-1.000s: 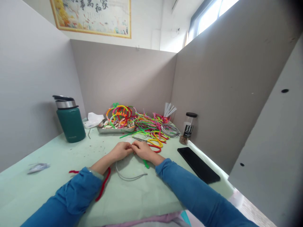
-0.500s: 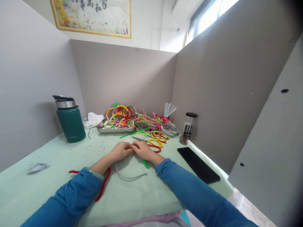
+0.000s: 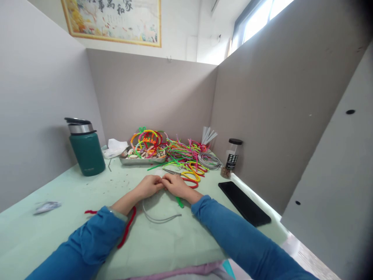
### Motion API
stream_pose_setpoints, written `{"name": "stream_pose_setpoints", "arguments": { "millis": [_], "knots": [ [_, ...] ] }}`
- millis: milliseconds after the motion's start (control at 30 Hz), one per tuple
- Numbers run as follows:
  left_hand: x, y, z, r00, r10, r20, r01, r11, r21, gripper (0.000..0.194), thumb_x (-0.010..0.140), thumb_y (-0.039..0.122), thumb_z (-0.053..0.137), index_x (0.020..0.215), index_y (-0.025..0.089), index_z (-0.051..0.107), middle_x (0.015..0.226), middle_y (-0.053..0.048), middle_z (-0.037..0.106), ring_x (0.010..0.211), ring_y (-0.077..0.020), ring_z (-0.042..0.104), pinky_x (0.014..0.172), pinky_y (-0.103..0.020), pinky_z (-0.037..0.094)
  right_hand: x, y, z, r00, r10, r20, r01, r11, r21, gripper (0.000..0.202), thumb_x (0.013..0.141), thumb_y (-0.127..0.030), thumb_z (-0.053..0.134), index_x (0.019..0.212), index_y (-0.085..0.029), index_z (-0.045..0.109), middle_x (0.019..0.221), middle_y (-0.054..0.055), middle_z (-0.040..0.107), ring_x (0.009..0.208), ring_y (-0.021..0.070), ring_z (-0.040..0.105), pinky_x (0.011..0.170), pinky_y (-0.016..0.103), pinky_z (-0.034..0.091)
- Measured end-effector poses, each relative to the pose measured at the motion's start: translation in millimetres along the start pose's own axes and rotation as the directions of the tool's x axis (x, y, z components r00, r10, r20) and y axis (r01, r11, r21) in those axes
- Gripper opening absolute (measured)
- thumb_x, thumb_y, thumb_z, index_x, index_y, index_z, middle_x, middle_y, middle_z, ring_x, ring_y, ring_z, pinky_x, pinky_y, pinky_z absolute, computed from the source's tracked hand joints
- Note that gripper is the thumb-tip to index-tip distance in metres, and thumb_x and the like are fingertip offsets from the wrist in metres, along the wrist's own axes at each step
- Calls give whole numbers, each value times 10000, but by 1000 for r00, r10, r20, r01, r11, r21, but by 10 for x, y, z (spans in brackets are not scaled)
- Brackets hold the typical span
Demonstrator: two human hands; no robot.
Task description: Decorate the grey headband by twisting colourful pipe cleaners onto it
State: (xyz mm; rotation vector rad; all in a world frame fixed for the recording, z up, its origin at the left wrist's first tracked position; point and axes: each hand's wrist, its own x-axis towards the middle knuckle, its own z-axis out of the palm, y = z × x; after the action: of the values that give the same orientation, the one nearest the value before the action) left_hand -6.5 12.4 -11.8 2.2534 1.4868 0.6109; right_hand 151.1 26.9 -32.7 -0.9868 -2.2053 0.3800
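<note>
two bare hands met at the fingertips over the pale green tabletop [image 3: 72,233]. at far left lay a small packet [image 3: 47,207], then a teal bottle [image 3: 87,153] stood upright. a red fuzzy stem [image 3: 128,229] passed beneath the left forearm. the left hand [image 3: 150,186] had its fingers drawn narrow, and a grey wire [image 3: 161,221] curved on the cloth just below it, one end hidden near that hand. the right hand [image 3: 176,184] also kept its fingers narrow; whether anything sat between the fingertips could not be told. a green stem [image 3: 180,202] showed beneath its wrist. scissors [image 3: 190,180] lay just beyond, and a black phone [image 3: 244,203] farther right.
</note>
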Motion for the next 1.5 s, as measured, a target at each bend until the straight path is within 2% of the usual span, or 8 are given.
{"name": "stream_pose_setpoints", "arguments": {
  "millis": [1500],
  "knots": [
    [7, 3, 1, 1000, 26, -10, -26, 998, 50, 191, 720, 320, 456, 660, 165, 550, 588, 5, 579, 556, -119, 490, 515, -205, 298, -4, -10, -5, 1000, 6, -2, -6, 1000, -18, 220, 859, -281, 426, 805, -168, 607, 709, 13, 612, 636, 115, 510, 568, 216, 313]
  ]
}}
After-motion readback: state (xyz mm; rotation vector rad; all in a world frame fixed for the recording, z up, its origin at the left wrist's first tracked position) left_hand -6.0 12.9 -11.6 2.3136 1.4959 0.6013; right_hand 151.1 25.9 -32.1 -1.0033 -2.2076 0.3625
